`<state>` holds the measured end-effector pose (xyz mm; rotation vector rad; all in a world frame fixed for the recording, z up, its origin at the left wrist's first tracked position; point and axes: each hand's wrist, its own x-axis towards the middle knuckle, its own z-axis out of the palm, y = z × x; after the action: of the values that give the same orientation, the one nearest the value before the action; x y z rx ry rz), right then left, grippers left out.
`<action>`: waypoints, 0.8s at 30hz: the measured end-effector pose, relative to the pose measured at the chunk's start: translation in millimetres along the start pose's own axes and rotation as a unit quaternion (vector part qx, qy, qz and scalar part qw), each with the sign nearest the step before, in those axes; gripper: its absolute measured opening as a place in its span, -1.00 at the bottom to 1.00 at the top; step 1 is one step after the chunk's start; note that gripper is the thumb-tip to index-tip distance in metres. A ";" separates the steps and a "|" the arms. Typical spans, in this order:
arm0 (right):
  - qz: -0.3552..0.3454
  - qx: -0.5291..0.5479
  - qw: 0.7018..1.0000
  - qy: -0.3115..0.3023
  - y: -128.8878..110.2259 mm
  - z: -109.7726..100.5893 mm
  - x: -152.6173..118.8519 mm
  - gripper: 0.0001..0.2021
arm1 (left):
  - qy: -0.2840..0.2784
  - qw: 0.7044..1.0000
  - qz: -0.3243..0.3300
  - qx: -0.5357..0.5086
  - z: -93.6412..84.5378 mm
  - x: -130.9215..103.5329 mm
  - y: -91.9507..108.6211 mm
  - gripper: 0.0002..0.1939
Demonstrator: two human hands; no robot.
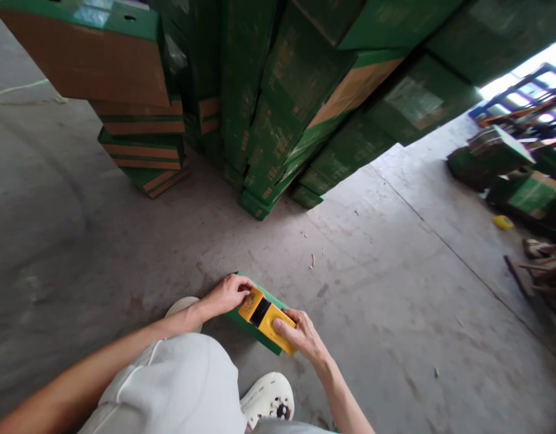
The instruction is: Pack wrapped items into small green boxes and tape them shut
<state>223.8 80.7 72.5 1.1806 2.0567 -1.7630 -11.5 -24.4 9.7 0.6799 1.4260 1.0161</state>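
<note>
A yellow box with a black band (267, 319) is held tilted above a green box (269, 345) on the floor, low in the middle of the view. My right hand (300, 333) grips its lower right end, thumb on top and fingers around the far edge. At the upper left end, my left hand (232, 293) has its fingers bent and pinched on the box's edge. The yellow box covers much of the green one.
Tall stacks of green boxes (278, 120) stand ahead. Green and brown boxes (142, 150) are piled at the left. More boxes (531, 193) and a yellow object (502, 222) lie at the right. My white shoe (269, 398) is near the green box.
</note>
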 end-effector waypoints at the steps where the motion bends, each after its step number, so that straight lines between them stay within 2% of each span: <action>1: 0.000 0.004 1.000 0.001 -0.1 0.4 -0.4 -0.37 | -0.006 1.000 -0.016 -0.016 -2.1 -2.0 2.4 -0.67; 5: 0.003 0.029 1.000 0.005 3.1 1.0 -0.3 -0.37 | -0.092 0.980 -0.120 -0.129 -13.3 -12.8 13.8 -0.49; 8: 0.007 0.034 0.999 0.000 3.6 0.9 0.7 -0.38 | -0.123 0.977 -0.112 -0.134 -13.8 -14.9 16.4 -0.52; 13: 0.007 0.026 1.000 -0.001 0.9 1.1 -0.7 -0.36 | -0.088 0.990 -0.076 -0.076 -1.6 -4.4 3.5 -0.63; 19: 0.037 0.055 0.998 -0.019 -1.2 1.8 -2.2 -0.39 | -0.009 1.000 -0.008 0.024 3.0 -1.9 -8.2 -0.72; 24: 0.062 0.077 0.994 -0.043 -10.3 0.9 -5.5 -0.38 | 0.016 1.000 0.006 -0.006 0.4 -3.9 -5.9 -0.70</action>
<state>220.4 77.8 83.3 1.2209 1.7864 -1.9051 -9.6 -30.4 6.4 0.6665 1.4450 1.0480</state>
